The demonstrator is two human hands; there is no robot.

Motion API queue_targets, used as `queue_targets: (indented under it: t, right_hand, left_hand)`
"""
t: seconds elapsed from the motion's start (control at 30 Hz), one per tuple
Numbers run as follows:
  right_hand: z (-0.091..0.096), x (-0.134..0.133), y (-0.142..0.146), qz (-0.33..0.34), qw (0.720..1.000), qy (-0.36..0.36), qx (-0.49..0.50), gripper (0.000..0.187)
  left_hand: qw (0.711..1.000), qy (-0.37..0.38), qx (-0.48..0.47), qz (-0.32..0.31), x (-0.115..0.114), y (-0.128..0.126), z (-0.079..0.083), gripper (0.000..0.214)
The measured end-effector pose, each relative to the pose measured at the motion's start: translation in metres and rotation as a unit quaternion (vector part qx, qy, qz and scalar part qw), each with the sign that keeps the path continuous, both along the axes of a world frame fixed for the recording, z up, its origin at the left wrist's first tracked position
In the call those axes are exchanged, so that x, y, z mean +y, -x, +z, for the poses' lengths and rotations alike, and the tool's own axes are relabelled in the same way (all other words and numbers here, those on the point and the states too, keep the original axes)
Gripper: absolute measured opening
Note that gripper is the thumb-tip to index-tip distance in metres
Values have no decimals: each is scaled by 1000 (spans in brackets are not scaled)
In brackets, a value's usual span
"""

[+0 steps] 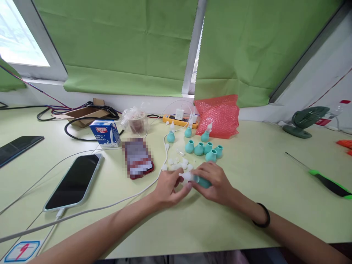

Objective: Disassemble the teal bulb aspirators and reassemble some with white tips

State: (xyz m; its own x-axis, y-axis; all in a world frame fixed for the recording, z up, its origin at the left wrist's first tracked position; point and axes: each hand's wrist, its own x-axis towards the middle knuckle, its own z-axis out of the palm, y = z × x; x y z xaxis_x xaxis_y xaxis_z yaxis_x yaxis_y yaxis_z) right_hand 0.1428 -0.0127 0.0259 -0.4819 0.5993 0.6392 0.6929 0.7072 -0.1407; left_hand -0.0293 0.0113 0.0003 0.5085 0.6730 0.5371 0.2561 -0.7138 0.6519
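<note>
My right hand is closed around a teal rubber bulb lying sideways. My left hand pinches the translucent white tip at the bulb's end. Both hands rest low over the pale green table. Just behind them lie several loose white tips. Further back stand several teal bulbs without tips, and three bulbs with white tips fitted stand near the wall.
A phone on a white cable lies at the left, with a milk carton and a blurred red item behind it. Pink bubble wrap, a power strip, a green fan and a green-handled screwdriver are around.
</note>
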Motion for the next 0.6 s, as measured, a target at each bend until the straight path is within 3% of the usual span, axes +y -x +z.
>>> queue_targets:
  t: [0.13, 0.3, 0.43, 0.6]
  right_hand:
    - [-9, -5, 0, 56, 998, -27, -4, 17]
    - [1, -10, 3, 56, 998, 33, -11, 16]
    - [2, -13, 4, 7, 997, 65, -29, 18]
    - [-2, -13, 7, -110, 986, 121, -37, 23]
  left_hand:
    - [999, -22, 37, -4, 0, -4, -2, 35]
    - [997, -58, 22, -34, 1, -3, -3, 35]
    - [994, -95, 54, 27, -2, -3, -3, 30]
    - [990, -99, 87, 55, -4, -4, 1, 17]
